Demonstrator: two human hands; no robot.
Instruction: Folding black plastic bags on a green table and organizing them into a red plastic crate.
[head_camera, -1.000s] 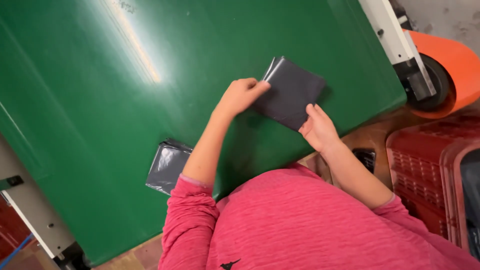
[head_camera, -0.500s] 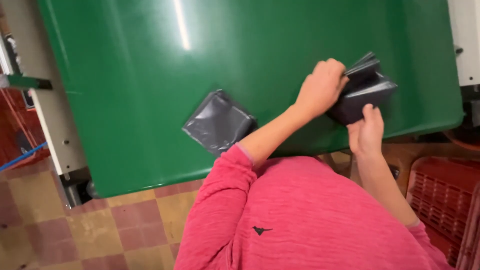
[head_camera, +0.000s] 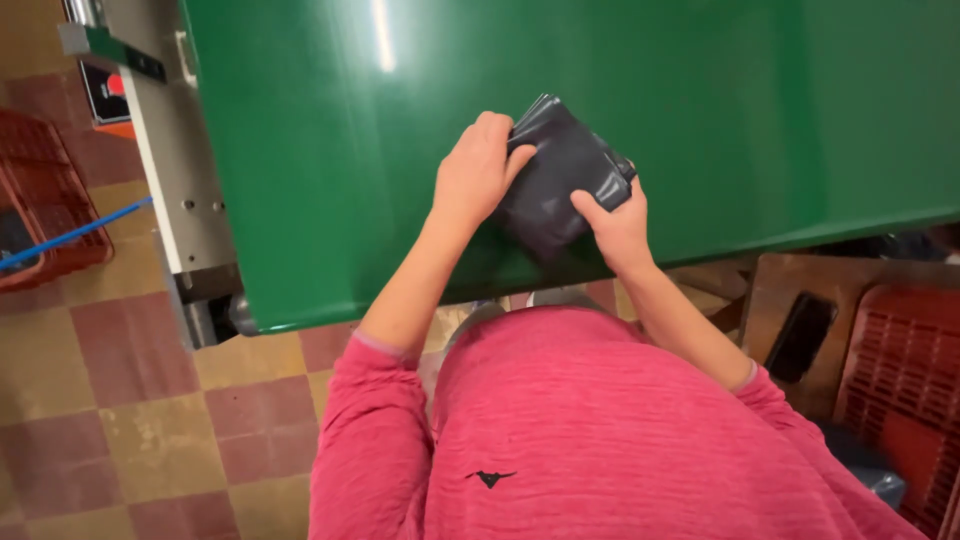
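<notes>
1. Gripping: left hand (head_camera: 475, 175) curled over the left edge of a folded dark grey plastic bag (head_camera: 560, 180), fingers closed on it.
2. Right hand (head_camera: 615, 225) pinches the bag's lower right corner, thumb on top.
3. Bag lies on the green table (head_camera: 300, 150), near its front edge.
4. Red crate (head_camera: 900, 390) at right, on the floor.

Dark grey glossy bag (head_camera: 560, 175), green table (head_camera: 300, 150), pink ribbed shirt (head_camera: 590, 430), red-and-tan checkered floor (head_camera: 120, 400).

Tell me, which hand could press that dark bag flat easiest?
Probably the left hand: it lies over the folded dark plastic bag on the green table, while the right hand only pinches its near edge.
</notes>
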